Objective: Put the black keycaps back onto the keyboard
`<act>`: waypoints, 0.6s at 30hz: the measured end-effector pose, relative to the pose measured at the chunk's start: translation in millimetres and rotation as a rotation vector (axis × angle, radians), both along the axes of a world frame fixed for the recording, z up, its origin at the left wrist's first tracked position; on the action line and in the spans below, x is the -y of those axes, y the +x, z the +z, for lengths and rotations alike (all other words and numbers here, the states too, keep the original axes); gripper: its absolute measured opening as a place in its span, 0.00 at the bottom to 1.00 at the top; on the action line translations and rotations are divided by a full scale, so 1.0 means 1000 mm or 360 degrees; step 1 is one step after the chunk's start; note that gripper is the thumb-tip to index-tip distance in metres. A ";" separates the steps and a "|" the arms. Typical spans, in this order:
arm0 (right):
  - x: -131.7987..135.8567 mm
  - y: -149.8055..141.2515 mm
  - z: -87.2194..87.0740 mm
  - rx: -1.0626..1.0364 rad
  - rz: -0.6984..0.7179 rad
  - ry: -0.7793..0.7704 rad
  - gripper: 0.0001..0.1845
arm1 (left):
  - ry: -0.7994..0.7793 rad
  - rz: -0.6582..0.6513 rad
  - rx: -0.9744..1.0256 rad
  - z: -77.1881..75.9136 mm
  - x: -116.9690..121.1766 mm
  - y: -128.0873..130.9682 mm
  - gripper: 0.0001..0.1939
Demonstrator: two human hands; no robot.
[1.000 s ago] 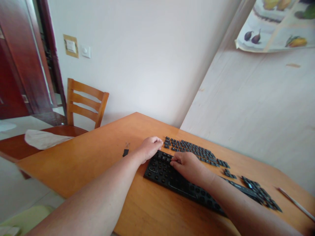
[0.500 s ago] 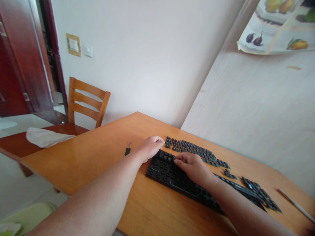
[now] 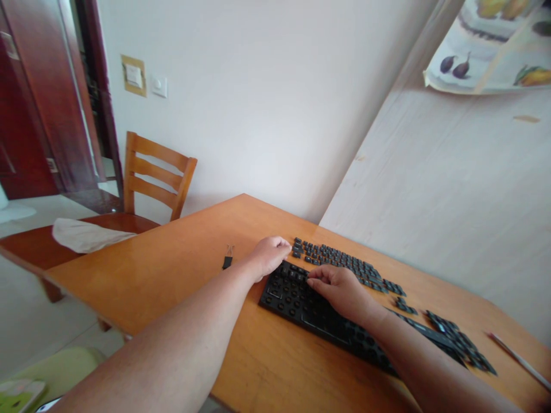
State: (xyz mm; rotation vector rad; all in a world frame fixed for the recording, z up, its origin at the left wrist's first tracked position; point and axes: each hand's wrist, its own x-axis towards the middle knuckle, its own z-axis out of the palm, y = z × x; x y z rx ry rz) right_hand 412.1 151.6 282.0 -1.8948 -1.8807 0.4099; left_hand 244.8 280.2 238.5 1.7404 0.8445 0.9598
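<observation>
A black keyboard (image 3: 329,330) lies at a slant on the table, many of its switches bare and some keycaps (image 3: 293,274) seated along its far left edge. Over that row, my right hand (image 3: 333,284) is closed with thumb and forefinger pinched at the end of the seated keycaps; anything between them is too small to make out. My left hand (image 3: 272,255) is closed by the keyboard's far left corner, fingers curled near the loose keycaps (image 3: 344,259). What it holds, if anything, is hidden. My right forearm covers part of the keyboard.
More loose keycaps (image 3: 460,341) lie to the right, near a thin pencil-like stick (image 3: 519,358). A black binder clip (image 3: 227,262) rests left of my left hand on the wooden table (image 3: 181,275). A chair (image 3: 159,172) stands beyond the table's left side.
The view has shifted slightly, so everything sits a little further right. Both hands keep nearly the same places at the keyboard and stay closed.
</observation>
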 end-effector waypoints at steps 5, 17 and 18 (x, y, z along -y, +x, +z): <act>-0.002 -0.001 0.003 0.0124 0.0048 0.0018 0.10 | -0.0006 0.0006 -0.0013 0.002 0.001 0.000 0.09; -0.004 -0.003 0.003 0.0338 0.0129 0.0047 0.07 | -0.0014 0.0008 -0.0015 0.004 0.002 0.000 0.07; -0.004 -0.003 0.002 0.0345 0.0123 0.0064 0.08 | -0.0014 0.0009 -0.0014 0.004 0.002 0.000 0.07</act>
